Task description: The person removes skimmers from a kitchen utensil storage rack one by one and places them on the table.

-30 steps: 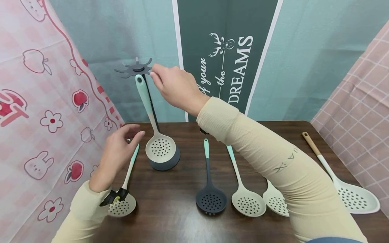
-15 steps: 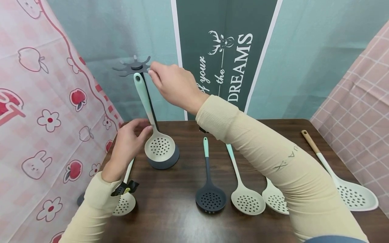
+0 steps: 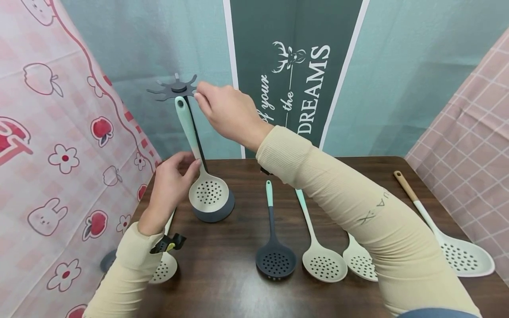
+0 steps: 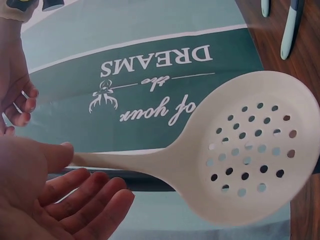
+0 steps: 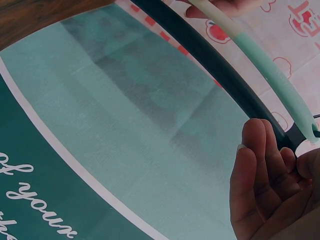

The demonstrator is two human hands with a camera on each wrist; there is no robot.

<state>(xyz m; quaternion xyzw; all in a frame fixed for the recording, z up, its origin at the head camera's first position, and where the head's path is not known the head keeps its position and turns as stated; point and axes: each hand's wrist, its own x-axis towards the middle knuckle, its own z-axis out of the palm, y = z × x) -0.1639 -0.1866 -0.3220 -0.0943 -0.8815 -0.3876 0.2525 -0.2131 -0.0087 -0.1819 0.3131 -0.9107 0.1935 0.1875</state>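
A cream skimmer [image 3: 208, 193] with a mint-green handle hangs from the dark grey utensil stand [image 3: 214, 215], beside its pole. My left hand [image 3: 171, 181] holds the skimmer's handle just above the bowl, thumb at its edge. In the left wrist view, the other fingers [image 4: 102, 205] of that hand spread loosely below the handle. Up at the top, my right hand [image 3: 228, 110] pinches one arm of the stand's hook ring [image 3: 177, 88]. Its remaining fingers [image 5: 250, 165] are bent near the pole in the right wrist view.
Left on the wooden table [image 3: 222, 274] lies another cream skimmer [image 3: 164, 269], partly under my left forearm. To the right lie a dark grey skimmer [image 3: 276, 261], cream skimmer [image 3: 324, 264], partly hidden slotted utensil [image 3: 361, 260] and wooden-handled white one [image 3: 465, 258]. Cloths surround the table.
My left hand has moved up and right from beside the stand to the skimmer's handle, where its thumb has risen a little. My right hand stays on the hook ring.
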